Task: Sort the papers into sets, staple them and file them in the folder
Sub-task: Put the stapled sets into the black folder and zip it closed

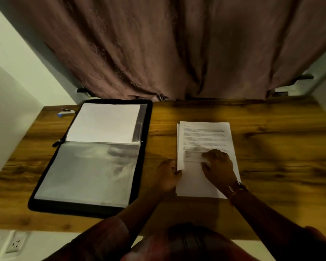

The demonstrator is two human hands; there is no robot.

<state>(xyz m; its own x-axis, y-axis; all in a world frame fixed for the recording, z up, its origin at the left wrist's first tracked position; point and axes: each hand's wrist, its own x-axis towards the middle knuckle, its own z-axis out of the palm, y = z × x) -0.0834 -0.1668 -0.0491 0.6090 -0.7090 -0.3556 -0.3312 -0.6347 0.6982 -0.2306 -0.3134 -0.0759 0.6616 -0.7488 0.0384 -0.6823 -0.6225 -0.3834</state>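
Fingers of left hand [167, 176] grip the papers [205, 136] at one edge; right hand [217, 166] fingers curl on top, perhaps pinching.

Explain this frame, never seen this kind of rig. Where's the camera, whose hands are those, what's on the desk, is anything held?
There is no robot here. A person wears one wide-angle camera on the head, looking forward and down, so the arms coming in from the bottom are that person's own.

On the wooden table an open black zip folder with clear sleeves lies on the left, with a white sheet in its far half. A stapler sits beside the folder's far left corner. To the right lies a stack of printed papers.

The left hand grips the stack's left edge. The right hand lies on the top sheet. Its fingers are blurred, so I can't tell whether they press or pinch.

A brown curtain hangs behind the table.
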